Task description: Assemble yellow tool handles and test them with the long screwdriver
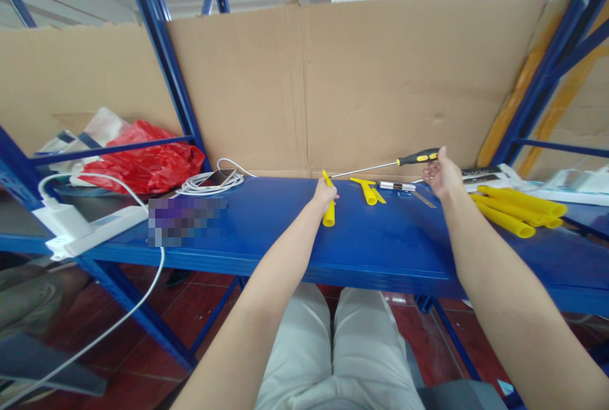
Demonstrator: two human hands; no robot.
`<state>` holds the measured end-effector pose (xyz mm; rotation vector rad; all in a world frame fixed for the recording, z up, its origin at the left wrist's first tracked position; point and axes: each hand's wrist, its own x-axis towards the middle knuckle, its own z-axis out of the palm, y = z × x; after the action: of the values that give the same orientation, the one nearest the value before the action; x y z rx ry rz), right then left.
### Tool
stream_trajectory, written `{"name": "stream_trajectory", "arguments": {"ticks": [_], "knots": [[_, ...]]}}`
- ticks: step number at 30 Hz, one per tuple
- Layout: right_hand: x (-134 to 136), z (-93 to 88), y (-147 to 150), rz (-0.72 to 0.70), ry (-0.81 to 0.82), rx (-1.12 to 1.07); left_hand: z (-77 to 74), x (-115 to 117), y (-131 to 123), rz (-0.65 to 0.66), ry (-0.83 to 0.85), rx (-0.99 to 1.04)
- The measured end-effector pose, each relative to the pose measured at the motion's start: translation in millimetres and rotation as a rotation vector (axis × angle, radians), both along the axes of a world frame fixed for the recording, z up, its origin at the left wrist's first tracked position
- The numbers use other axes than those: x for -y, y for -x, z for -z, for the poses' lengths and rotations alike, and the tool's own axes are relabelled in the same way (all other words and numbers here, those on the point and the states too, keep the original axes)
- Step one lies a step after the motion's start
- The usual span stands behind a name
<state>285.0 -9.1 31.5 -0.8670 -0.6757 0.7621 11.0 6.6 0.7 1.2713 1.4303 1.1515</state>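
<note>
My left hand (324, 193) is closed around a yellow tube (328, 213) resting on the blue shelf (266, 238), its far end pointing up and away. My right hand (441, 175) grips the black and yellow handle of a long screwdriver (417, 157). The thin metal shaft reaches left, with its tip at the upper end of the yellow tube. A short yellow cut piece (368, 191) lies between my hands on the shelf.
Several yellow tubes (518, 210) lie at the right. A small metal tool (398, 186) is near the cut piece. A phone with a coiled white cable (212, 181), a white power strip (78, 229) and a red bag (143, 165) sit at the left. Cardboard (356, 80) backs the shelf.
</note>
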Motion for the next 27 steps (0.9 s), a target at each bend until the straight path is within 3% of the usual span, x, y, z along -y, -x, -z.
{"name": "stream_trajectory", "arguments": {"ticks": [27], "knots": [[-10.4,4.8,-3.7,0.063,0.011,-0.034,-2.0,2.4,-0.2,0.0,0.007,0.007]]}}
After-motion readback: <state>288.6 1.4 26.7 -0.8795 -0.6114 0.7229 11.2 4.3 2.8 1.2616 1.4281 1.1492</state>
